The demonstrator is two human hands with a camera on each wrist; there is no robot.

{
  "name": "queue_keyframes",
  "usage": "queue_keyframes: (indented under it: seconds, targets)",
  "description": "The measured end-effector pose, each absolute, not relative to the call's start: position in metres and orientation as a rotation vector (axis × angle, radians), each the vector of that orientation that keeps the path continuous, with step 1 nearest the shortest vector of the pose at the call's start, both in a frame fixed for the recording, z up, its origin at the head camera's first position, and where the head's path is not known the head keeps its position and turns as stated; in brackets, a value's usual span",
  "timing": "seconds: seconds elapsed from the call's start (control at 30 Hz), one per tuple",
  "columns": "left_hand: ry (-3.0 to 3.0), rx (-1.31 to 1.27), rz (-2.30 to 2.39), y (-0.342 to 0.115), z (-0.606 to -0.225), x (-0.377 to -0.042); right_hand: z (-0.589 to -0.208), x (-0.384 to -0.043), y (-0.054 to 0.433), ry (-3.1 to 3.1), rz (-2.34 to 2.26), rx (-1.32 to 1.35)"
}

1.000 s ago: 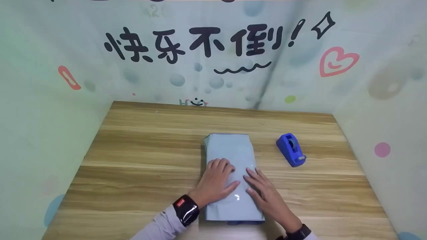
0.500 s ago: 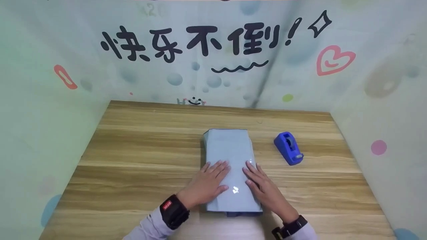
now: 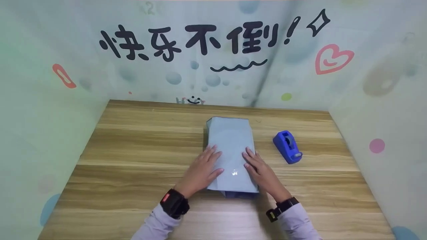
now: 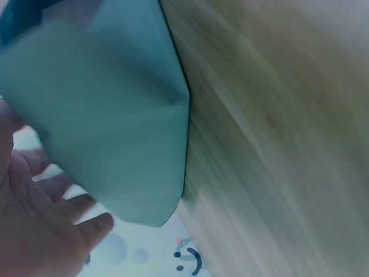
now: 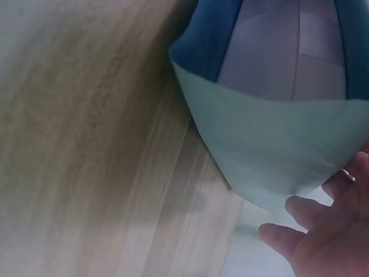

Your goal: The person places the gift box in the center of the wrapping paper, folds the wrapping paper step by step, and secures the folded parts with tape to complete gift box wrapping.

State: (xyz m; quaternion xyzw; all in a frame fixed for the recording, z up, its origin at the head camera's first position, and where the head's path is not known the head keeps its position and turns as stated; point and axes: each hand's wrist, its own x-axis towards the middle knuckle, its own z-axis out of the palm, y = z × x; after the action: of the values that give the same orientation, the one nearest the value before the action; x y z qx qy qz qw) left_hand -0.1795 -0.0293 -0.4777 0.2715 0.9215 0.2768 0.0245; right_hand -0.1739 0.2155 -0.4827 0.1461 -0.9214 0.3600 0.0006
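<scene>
Head view: left hand (image 3: 199,170) and right hand (image 3: 265,176), fingers extended, rest on an oblong, paper-wrapped package (image 3: 233,136).

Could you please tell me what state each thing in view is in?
Paper: wrapped round the box, its near end open.
Box: inside the paper, its near end exposed.
Tape dispenser: on the table, roll loaded, untouched.
Left hand: open, resting on the paper.
Right hand: open, resting on the paper's right edge.
</scene>
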Motion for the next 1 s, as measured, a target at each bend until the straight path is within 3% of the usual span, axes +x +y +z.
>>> queue_keyframes:
  seconds: [0.2, 0.6, 0.77, 1.0]
  targets:
    - [2.686, 0.612, 1.207, -0.042, -0.485, -0.152, -0.482, -0.176, 0.213, -2.884, 1.130, 0.449]
    - [2.980, 0.218, 1.028, -0.026, -0.502, -0.130, -0.484, -0.177, 0.214, -2.857, 1.163, 0.472]
    - [3.059, 0.252, 0.866, -0.030, -0.502, -0.129, -0.483, -0.177, 0.214, -2.864, 1.157, 0.457]
    - [3.138, 0.490, 0.702, -0.041, -0.500, -0.130, -0.481, -0.178, 0.216, -2.899, 1.159, 0.476]
